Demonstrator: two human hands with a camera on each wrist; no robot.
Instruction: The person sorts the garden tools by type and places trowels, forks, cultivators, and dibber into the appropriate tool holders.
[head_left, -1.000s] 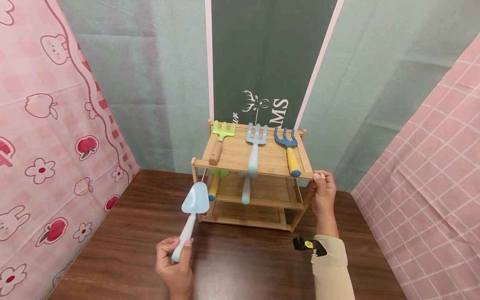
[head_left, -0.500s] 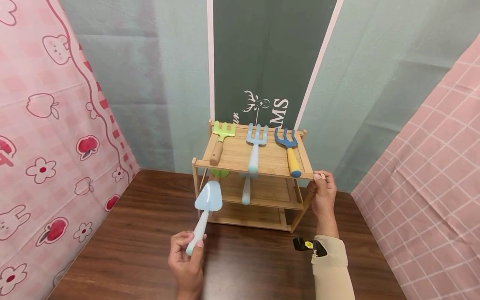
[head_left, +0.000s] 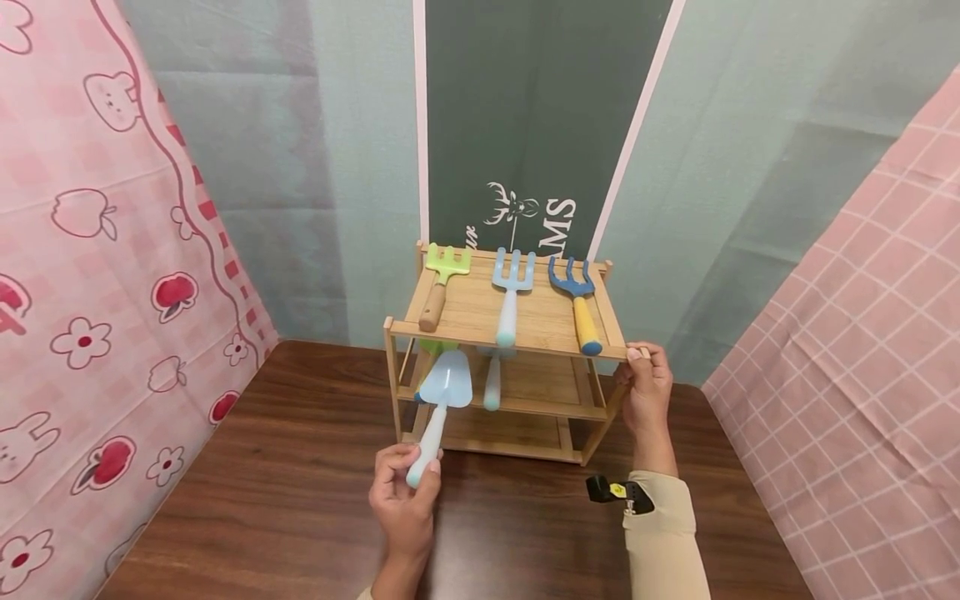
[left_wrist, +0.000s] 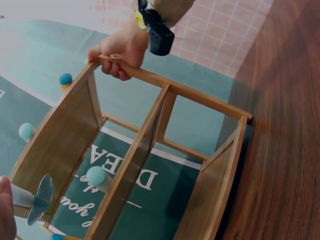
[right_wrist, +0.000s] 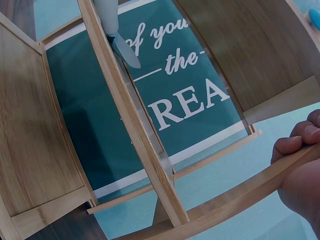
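Observation:
My left hand (head_left: pixel 405 504) pinches the pale handle of a light blue toy trowel (head_left: pixel 447 379), blade up, in front of a three-tier wooden shelf (head_left: pixel 551 321). The blade overlaps the middle tier from my viewpoint; the left wrist view shows the trowel (left_wrist: pixel 42 201) beside the top board. My right hand (head_left: pixel 648 390) grips the shelf's front right top corner. On top lie a green hand fork (head_left: pixel 442 279), a light blue one (head_left: pixel 512 292) and a dark blue one with a yellow handle (head_left: pixel 583 321).
On the middle tier lie a pale-handled tool (head_left: pixel 492 383) and a green-headed tool (head_left: pixel 437 344), partly hidden by the trowel. The shelf stands on a dark wooden table (head_left: pixel 262 492). Printed cloths (head_left: pixel 360 167) hang behind and at both sides.
My left hand has carried the trowel rightward and forward, from the shelf's left front corner to before its middle tier. The right hand keeps its grip and the shelf stays put.

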